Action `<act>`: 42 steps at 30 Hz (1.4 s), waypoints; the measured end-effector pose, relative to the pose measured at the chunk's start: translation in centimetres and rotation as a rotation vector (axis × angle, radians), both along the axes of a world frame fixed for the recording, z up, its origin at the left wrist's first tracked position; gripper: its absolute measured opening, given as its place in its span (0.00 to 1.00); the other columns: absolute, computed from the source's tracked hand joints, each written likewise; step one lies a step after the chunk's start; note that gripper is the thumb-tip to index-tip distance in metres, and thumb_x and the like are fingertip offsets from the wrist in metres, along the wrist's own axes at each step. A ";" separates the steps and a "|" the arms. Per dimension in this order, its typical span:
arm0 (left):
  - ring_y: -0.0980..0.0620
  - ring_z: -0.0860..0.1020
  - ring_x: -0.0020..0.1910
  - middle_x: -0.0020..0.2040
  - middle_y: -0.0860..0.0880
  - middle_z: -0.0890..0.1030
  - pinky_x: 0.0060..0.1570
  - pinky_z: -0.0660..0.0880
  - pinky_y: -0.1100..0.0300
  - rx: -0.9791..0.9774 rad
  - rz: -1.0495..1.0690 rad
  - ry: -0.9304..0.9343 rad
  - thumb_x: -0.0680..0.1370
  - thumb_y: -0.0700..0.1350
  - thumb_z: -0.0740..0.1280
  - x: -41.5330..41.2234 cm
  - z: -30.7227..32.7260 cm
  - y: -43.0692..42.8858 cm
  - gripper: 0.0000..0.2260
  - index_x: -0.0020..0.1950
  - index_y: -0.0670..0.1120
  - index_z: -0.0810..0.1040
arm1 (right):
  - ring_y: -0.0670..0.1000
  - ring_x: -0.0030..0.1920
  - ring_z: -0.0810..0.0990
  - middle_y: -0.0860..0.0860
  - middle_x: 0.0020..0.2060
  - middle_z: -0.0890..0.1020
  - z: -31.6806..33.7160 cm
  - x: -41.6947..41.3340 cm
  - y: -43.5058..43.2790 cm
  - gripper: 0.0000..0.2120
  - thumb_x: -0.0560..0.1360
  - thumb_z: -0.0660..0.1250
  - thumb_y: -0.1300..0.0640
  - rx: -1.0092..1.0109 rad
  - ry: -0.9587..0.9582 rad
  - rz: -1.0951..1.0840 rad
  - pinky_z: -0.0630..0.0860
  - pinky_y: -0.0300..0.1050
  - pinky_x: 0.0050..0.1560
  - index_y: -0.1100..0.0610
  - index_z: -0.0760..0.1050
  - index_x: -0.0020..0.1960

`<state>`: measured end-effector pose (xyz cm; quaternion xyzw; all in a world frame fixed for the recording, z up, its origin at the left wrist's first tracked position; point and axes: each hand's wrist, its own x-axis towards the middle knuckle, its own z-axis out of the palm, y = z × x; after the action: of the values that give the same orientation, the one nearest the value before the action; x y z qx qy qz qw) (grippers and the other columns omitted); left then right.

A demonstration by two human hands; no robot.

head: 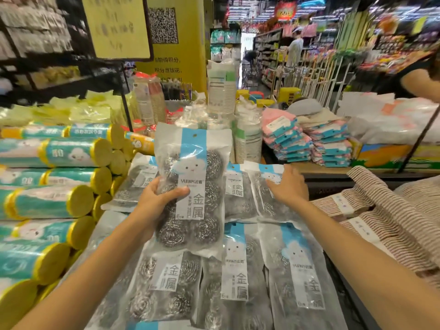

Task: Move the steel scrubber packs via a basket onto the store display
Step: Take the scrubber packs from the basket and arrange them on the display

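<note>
Left hand [162,201] grips 1 scrubber pack [201,172] by its side, mid-frame, over the laid-out packs [234,270]. Right hand [288,186] lies flat, fingers straight, on a far pack [264,206], mid-right. Scrubber pack looks light, crinkly & slippery, so prob. best pinched at an edge.

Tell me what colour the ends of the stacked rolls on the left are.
Yellow; the rolls show it best in the head view.
</note>
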<state>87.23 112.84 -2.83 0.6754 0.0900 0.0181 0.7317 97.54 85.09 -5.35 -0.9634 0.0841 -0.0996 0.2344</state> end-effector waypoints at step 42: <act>0.46 0.79 0.43 0.45 0.44 0.80 0.38 0.72 0.58 0.448 0.015 0.198 0.73 0.49 0.73 -5.4 -7.3 17.9 0.15 0.54 0.41 0.78 | 0.56 0.72 0.59 0.56 0.72 0.62 -1.1 -18.6 18.2 0.34 0.76 0.64 0.45 -0.222 -0.060 0.256 0.57 0.50 0.72 0.58 0.54 0.74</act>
<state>81.84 130.77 -10.16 0.8187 0.1601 -0.0232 0.5510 78.92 103.31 -6.45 -0.9828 -0.0580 -0.1063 0.1398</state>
